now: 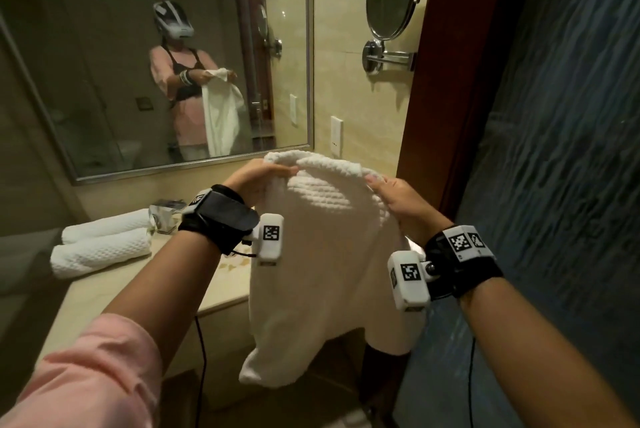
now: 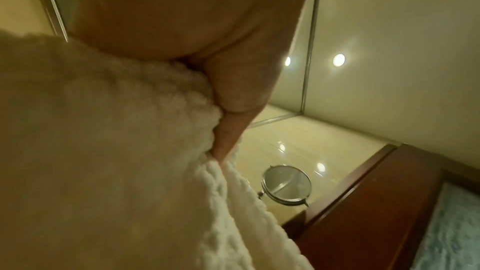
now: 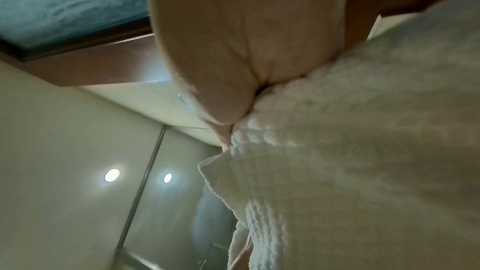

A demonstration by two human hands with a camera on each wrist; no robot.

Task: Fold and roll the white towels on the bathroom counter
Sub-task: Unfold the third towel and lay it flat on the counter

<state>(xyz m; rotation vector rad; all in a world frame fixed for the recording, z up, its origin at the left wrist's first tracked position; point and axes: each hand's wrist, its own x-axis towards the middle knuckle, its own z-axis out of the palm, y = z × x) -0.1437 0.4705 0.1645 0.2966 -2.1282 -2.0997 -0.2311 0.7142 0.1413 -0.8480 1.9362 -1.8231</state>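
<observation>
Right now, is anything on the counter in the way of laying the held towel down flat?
Nothing visible: the bare beige stone counter lies below the hanging white waffle towel; two rolled white towels sit apart at its left end.

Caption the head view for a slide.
Left hand and right hand hold a white towel up beside two rolled towels.
</observation>
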